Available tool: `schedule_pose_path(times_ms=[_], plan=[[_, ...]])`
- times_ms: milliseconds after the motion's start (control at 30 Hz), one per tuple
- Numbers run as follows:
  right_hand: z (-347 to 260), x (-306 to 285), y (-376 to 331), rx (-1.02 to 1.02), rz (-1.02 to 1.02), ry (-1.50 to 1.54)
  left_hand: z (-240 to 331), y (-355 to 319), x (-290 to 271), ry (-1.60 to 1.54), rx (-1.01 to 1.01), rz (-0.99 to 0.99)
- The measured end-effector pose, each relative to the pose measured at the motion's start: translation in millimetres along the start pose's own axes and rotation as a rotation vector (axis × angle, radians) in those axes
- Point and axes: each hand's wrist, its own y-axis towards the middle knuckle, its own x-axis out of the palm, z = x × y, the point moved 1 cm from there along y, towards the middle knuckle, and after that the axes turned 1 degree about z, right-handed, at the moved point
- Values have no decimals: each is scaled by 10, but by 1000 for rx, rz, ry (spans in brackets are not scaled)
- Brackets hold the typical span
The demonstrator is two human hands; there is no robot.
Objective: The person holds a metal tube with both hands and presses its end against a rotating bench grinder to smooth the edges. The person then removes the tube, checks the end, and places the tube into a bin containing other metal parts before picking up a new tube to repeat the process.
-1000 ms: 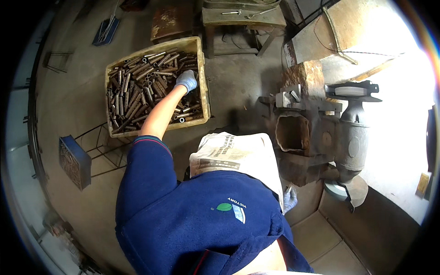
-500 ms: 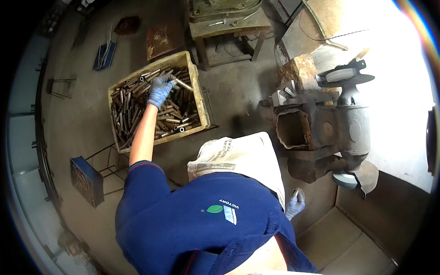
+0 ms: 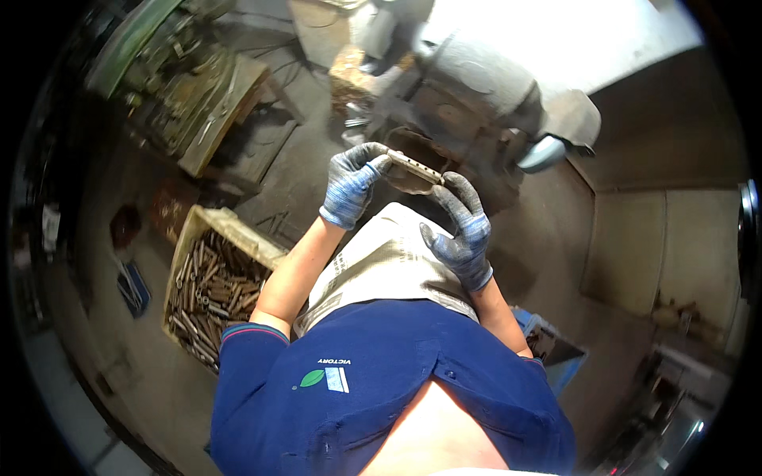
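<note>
The room is a dim workshop with a grey concrete floor point(image 3: 103, 373), dusty and stained. At the top left a green machine point(image 3: 151, 47) stands beside a low wooden bench point(image 3: 230, 119). At the top centre, a heavy dark metal machine point(image 3: 468, 103) sits on the floor, with strong light behind it. On the floor at the left, a wooden crate point(image 3: 208, 295) is full of short metal tubes. A pale cloth point(image 3: 389, 262) covers the lap of the person in a blue shirt. The left hand point(image 3: 350, 182) and the right hand point(image 3: 460, 230), both in grey-blue gloves, pinch one metal piece point(image 3: 414, 166) by its two ends, above the cloth and in front of the dark machine.
</note>
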Motion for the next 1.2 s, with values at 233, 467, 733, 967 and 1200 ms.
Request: schedule_pose_path(times_ms=[233, 467, 733, 967, 1200], plan=[[359, -276, -275, 208, 204, -88, -681, 277, 486, -144, -273, -156], [602, -446, -547, 316, 414, -143, -1011, 620, 845, 14, -436, -416], [878, -603, -733, 410, 500, -317, -1342, 824, 1226, 85, -406, -503], [1459, -759, -829, 586, 589, 1, -1550, 984, 1547, 243, -338, -410], [1872, -894, -845, 615, 679, 126, -2014, 1045, 1700, 57, -465, -253]])
